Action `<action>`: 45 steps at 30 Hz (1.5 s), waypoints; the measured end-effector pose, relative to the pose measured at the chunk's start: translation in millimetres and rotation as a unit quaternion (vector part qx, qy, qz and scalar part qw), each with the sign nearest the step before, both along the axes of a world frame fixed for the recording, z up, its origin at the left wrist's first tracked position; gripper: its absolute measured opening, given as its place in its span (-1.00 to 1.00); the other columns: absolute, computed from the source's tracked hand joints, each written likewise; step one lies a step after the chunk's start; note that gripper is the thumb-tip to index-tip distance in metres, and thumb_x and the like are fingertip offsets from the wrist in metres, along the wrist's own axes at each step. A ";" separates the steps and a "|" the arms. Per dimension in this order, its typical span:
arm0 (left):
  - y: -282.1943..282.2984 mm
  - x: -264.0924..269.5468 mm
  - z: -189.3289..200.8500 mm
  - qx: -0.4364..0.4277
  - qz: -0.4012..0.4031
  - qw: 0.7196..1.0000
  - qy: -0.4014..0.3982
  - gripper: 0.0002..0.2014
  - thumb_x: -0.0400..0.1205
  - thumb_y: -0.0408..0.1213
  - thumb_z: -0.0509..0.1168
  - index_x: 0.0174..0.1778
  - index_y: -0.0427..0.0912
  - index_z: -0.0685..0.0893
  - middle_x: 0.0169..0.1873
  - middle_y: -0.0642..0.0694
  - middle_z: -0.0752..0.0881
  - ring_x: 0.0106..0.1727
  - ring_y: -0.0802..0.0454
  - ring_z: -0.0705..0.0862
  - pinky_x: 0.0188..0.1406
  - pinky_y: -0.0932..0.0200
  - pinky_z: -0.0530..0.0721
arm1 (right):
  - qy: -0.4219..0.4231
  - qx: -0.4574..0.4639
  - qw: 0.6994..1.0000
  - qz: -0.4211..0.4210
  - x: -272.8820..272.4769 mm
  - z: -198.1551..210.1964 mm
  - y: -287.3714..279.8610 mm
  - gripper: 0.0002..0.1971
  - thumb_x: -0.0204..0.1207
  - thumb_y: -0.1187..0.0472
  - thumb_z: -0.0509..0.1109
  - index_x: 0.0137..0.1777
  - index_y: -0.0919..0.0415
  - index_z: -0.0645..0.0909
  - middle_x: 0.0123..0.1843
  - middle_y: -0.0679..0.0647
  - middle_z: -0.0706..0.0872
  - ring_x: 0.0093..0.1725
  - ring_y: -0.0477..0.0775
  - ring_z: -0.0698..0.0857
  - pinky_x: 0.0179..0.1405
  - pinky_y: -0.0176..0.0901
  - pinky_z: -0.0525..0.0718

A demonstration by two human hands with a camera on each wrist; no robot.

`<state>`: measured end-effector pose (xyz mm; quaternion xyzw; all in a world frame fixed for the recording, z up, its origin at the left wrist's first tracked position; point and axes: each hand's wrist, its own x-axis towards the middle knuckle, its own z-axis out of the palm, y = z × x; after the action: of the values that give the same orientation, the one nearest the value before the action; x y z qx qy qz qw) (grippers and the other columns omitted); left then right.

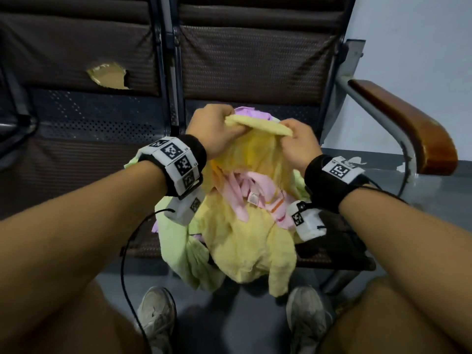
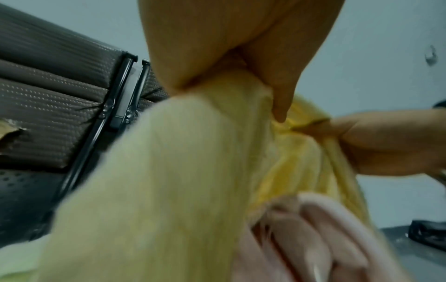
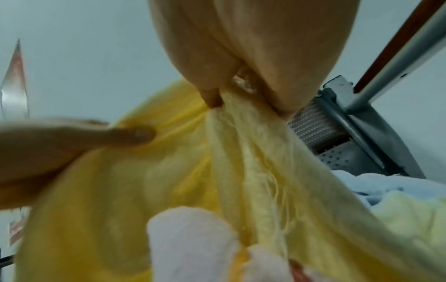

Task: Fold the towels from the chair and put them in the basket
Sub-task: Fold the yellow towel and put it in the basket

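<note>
A yellow towel (image 1: 252, 241) hangs from both hands above the chair seat (image 1: 332, 241), its lower end drooping past the seat's front edge. My left hand (image 1: 214, 129) grips its top edge at the left, and my right hand (image 1: 297, 139) pinches the same edge at the right. The wrist views show the yellow towel (image 2: 241, 106) (image 3: 241, 152) bunched between curled fingers. Beneath it lies a pile: a pink towel (image 1: 245, 190), a light green towel (image 1: 178, 241) and a purple one (image 1: 250, 112). No basket is in view.
The brown mesh chair back (image 1: 255, 54) stands behind the pile. A wooden armrest (image 1: 406, 129) juts out at the right. A second seat (image 1: 76, 154) with a torn backrest (image 1: 108, 76) is at the left. My shoes (image 1: 158, 318) rest on the grey floor below.
</note>
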<state>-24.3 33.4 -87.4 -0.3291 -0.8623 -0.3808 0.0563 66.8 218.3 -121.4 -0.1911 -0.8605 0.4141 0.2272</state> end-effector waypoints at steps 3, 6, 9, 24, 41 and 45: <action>-12.3 5.0 -16.4 -0.033 -0.001 0.999 0.018 -0.69 0.52 -0.05 0.48 -0.32 -0.25 0.70 -0.30 -0.23 0.70 -0.20 -0.13 0.65 -0.20 -0.03 0.54 | 0.085 -0.054 0.995 -0.013 4.7 4.1 8.7 -0.77 0.48 0.33 0.35 -0.05 -0.05 0.66 -0.06 0.09 0.78 -0.16 -0.04 0.67 -0.13 -0.14 0.64; -15.5 9.7 -28.8 0.000 0.030 0.999 -0.043 -0.71 0.58 -0.18 0.37 -0.38 -0.30 0.65 -0.47 -0.15 0.60 -0.31 -0.11 0.60 -0.30 0.05 0.59 | 0.009 0.059 0.997 -0.056 11.3 -0.6 20.2 -0.88 0.41 0.20 0.52 -0.22 -0.02 0.64 -0.24 -0.12 0.72 -0.22 -0.09 0.67 -0.13 -0.21 0.60; -10.7 5.8 -30.2 0.040 0.081 0.989 -0.119 -0.74 0.59 -0.17 0.30 -0.29 -0.30 0.68 -0.44 -0.08 0.60 -0.26 -0.08 0.61 -0.32 0.10 0.55 | -0.148 0.124 0.980 -0.044 23.3 -12.8 27.0 -0.83 0.54 0.06 0.45 -0.24 0.10 0.71 -0.23 0.02 0.72 -0.12 0.08 0.69 -0.06 -0.11 0.63; 14.8 17.1 -28.4 0.143 0.031 0.973 -0.179 -0.73 0.67 -0.31 0.04 -0.20 -0.22 0.62 -0.24 -0.12 0.68 -0.13 -0.13 0.64 -0.01 -0.10 0.65 | -0.272 0.127 0.946 0.123 34.7 -20.9 11.5 -0.76 0.60 0.09 0.36 -0.12 0.29 0.65 -0.20 0.15 0.69 -0.19 0.13 0.66 -0.11 -0.04 0.64; 24.1 16.7 -21.9 0.195 0.061 0.933 -0.298 -0.90 0.53 -0.39 0.27 -0.29 -0.17 0.61 -0.47 -0.10 0.59 -0.53 0.03 0.59 -0.46 0.09 0.56 | -0.030 0.005 0.999 0.039 17.9 8.1 -1.9 -0.60 0.66 0.01 0.22 -0.43 0.11 0.43 -0.46 0.01 0.43 -0.47 -0.11 0.43 -0.40 -0.16 0.39; 25.3 18.9 -23.7 0.178 0.043 0.925 -0.334 -0.87 0.56 -0.33 0.39 -0.04 -0.27 0.79 -0.11 -0.27 0.82 -0.09 -0.19 0.82 -0.06 -0.12 0.83 | 0.010 0.020 0.994 0.105 26.3 12.9 -11.5 -0.88 0.72 0.18 0.20 -0.04 0.11 0.52 -0.45 0.05 0.46 -0.54 -0.13 0.40 -0.47 -0.23 0.37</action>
<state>-5.3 58.7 -111.1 -0.1298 -0.7626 -0.6131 -0.1604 93.1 206.8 -108.5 -0.0909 -0.8817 0.4201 0.1945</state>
